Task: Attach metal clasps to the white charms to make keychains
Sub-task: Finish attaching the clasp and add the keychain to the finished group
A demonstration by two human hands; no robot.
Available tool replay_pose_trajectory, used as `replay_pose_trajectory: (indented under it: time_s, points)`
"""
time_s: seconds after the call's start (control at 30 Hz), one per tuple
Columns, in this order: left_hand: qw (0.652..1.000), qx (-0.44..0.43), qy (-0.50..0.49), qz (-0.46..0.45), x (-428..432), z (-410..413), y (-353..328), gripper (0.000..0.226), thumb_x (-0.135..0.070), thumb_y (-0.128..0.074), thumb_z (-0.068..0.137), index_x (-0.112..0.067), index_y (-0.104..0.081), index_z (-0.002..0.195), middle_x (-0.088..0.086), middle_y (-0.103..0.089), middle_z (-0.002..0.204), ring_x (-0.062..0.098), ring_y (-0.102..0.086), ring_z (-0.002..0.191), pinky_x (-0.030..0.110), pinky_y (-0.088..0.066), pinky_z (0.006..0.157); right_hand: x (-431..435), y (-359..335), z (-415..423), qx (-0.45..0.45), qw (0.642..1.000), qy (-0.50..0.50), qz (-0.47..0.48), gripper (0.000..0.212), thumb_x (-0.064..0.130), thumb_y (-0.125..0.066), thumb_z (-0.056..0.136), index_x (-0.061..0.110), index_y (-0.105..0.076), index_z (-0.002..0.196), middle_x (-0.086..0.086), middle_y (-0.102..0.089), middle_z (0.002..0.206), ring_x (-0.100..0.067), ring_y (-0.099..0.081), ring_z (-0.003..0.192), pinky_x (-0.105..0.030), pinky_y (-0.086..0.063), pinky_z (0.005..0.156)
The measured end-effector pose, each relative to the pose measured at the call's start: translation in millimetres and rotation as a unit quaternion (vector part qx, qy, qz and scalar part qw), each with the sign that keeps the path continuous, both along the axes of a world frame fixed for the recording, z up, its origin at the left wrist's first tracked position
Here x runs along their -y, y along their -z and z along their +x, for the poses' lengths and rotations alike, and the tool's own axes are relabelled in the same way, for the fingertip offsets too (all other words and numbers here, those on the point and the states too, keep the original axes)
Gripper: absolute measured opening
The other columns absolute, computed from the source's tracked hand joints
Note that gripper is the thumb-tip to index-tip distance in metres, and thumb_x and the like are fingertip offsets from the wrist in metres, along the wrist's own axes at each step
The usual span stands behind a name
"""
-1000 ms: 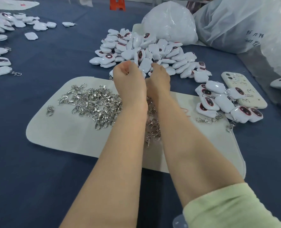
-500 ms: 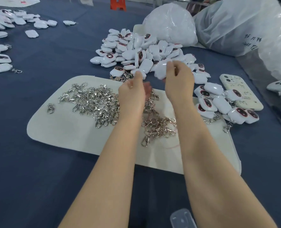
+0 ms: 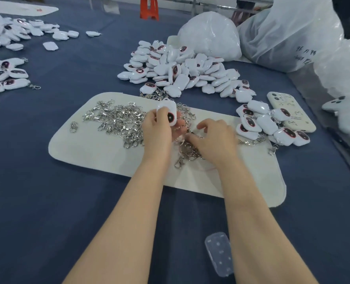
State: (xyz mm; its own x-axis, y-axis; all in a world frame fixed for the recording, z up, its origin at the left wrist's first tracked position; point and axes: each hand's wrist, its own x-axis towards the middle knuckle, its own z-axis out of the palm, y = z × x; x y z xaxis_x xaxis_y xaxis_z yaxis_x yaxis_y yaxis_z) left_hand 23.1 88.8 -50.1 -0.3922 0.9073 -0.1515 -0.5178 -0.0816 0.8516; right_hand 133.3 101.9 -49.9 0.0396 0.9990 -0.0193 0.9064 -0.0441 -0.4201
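Clearly the job is in its middle stretch, judging from the head view, the only one on hand. The left hand [image 3: 156, 132] has its grip clamped on one white charm [image 3: 168, 111], thumb across its face, holding it up just above the far edge of the pale mat [image 3: 100, 154]. No clasp hangs from that charm that I can make out. The right hand [image 3: 215, 140] is curled down onto the heap of metal clasps [image 3: 118, 119] spread over the mat. Its fingertips touch the metal, but whether that grip has closed on a clasp I cannot tell.

Done so far: a cluster of finished keychains [image 3: 268, 124] lies at the mat's right end, with clasps trailing out from under it onto the mat. It partly overlaps a phone [image 3: 291, 111]. At the far left of the blue worktop [image 3: 47, 201] lie more charms [image 3: 6, 76], at least one with a clasp showing.

Left to do: a large pile of loose charms [image 3: 182, 72] sits just beyond the mat, and most show no metal. The supply of clasps is also large, so I judge much of the work remains.

As for writing, the clear plastic bag [image 3: 289, 33] at the far right carries dark handwritten marks [image 3: 305, 56], perhaps digits, too blurred to read. The phone's back has small printed marks, also illegible. No brand name can be read anywhere.
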Motion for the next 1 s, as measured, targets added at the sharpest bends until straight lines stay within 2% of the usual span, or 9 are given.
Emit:
replay_pose_trajectory:
  time_s: [0.1, 0.3, 0.43, 0.53, 0.67, 0.73, 0.83, 0.9, 1.0]
  points:
    - [1.000, -0.022, -0.009, -0.006, -3.9, 1.5, 1.3, 0.014, -0.017, -0.047, 0.097, -0.009, -0.051, 0.086, 0.007, -0.063, 0.075, 0.010, -0.062, 0.051, 0.022, -0.051, 0.048, -0.4, 6.2, -11.9, -0.009, 0.998, -0.015, 0.059, 0.022, 0.040, -0.057, 0.090, 0.028, -0.062, 0.108, -0.004, -0.057, 0.116, -0.029, -0.045, 0.114, -0.040, -0.033, 0.097]
    - [0.997, -0.073, -0.012, -0.006, -5.2, 6.0, 7.8, 0.014, -0.010, -0.046, 0.096, -0.012, -0.039, 0.109, 0.012, -0.066, 0.090, 0.014, -0.067, 0.055, 0.022, -0.053, 0.050, -4.1, 11.4, -16.4, -0.034, 0.996, -0.027, 0.073, 0.013, 0.019, -0.049, 0.093, 0.016, -0.054, 0.105, -0.007, -0.060, 0.114, -0.031, -0.049, 0.112, -0.039, -0.034, 0.091]
    - [0.992, -0.128, -0.005, 0.021, -5.3, 5.5, 12.2, 0.034, -0.011, -0.037, 0.101, -0.023, -0.042, 0.133, -0.003, -0.053, 0.104, 0.015, -0.071, 0.063, 0.022, -0.055, 0.054, -2.3, 10.6, -17.4, -0.225, 0.963, 0.059, 0.139, 0.018, 0.015, -0.045, 0.097, 0.011, -0.055, 0.112, -0.008, -0.061, 0.112, -0.025, -0.054, 0.107, -0.033, -0.041, 0.092]
    - [0.981, -0.196, -0.009, 0.013, -5.4, 8.4, 12.3, 0.024, -0.012, -0.038, 0.101, -0.018, -0.062, 0.104, -0.007, -0.056, 0.094, 0.010, -0.068, 0.068, 0.025, -0.055, 0.062, -2.2, 7.7, -13.6, -0.366, 0.904, 0.112, 0.190, 0.022, 0.013, -0.043, 0.098, 0.014, -0.059, 0.113, -0.002, -0.062, 0.109, -0.018, -0.059, 0.102, -0.032, -0.045, 0.095]
    - [0.965, -0.263, 0.013, -0.010, -6.2, 9.1, 10.6, 0.017, -0.028, -0.052, 0.095, -0.018, -0.064, 0.087, 0.004, -0.066, 0.089, 0.022, -0.066, 0.086, 0.044, -0.054, 0.085, -0.8, 3.6, -16.2, -0.509, 0.842, 0.073, 0.163, 0.015, 0.006, -0.048, 0.096, 0.012, -0.061, 0.103, 0.004, -0.062, 0.089, -0.006, -0.062, 0.072, -0.026, -0.056, 0.076]
    - [0.959, -0.283, 0.018, -0.013, -5.4, 8.6, 9.0, 0.023, -0.034, -0.053, 0.095, -0.020, -0.065, 0.081, 0.001, -0.066, 0.078, 0.022, -0.065, 0.080, 0.041, -0.054, 0.084, -1.3, 1.3, -18.8, -0.500, 0.855, 0.031, 0.136, 0.016, 0.004, -0.051, 0.093, 0.015, -0.062, 0.093, -0.002, -0.065, 0.088, -0.013, -0.064, 0.073, -0.033, -0.056, 0.077]
    - [0.944, -0.329, 0.016, -0.003, -3.7, 7.2, 8.1, 0.026, -0.028, -0.051, 0.096, -0.021, -0.064, 0.075, -0.009, -0.059, 0.063, 0.004, -0.056, 0.061, 0.022, -0.047, 0.065, -1.5, -1.0, -22.1, -0.470, 0.876, -0.003, 0.107, 0.020, 0.003, -0.051, 0.089, 0.019, -0.062, 0.086, -0.006, -0.068, 0.090, -0.021, -0.066, 0.083, -0.045, -0.054, 0.085]
    - [0.945, -0.325, 0.025, -0.006, -3.6, 6.8, 8.8, 0.026, -0.022, -0.050, 0.097, -0.018, -0.064, 0.075, -0.004, -0.060, 0.066, 0.011, -0.055, 0.063, 0.026, -0.046, 0.065, -0.5, -1.0, -22.8, -0.472, 0.875, -0.010, 0.105, 0.021, 0.002, -0.051, 0.089, 0.020, -0.061, 0.085, -0.006, -0.067, 0.093, -0.022, -0.066, 0.087, -0.047, -0.053, 0.086]
    - [0.961, -0.274, 0.031, -0.017, -3.9, 7.3, 7.1, 0.026, -0.026, -0.052, 0.096, -0.015, -0.065, 0.076, -0.004, -0.061, 0.062, 0.013, -0.056, 0.058, 0.029, -0.050, 0.060, -0.3, -1.8, -22.0, -0.502, 0.858, -0.014, 0.112, 0.023, -0.003, -0.050, 0.088, 0.018, -0.060, 0.091, -0.002, -0.061, 0.089, -0.014, -0.064, 0.069, -0.038, -0.057, 0.072]
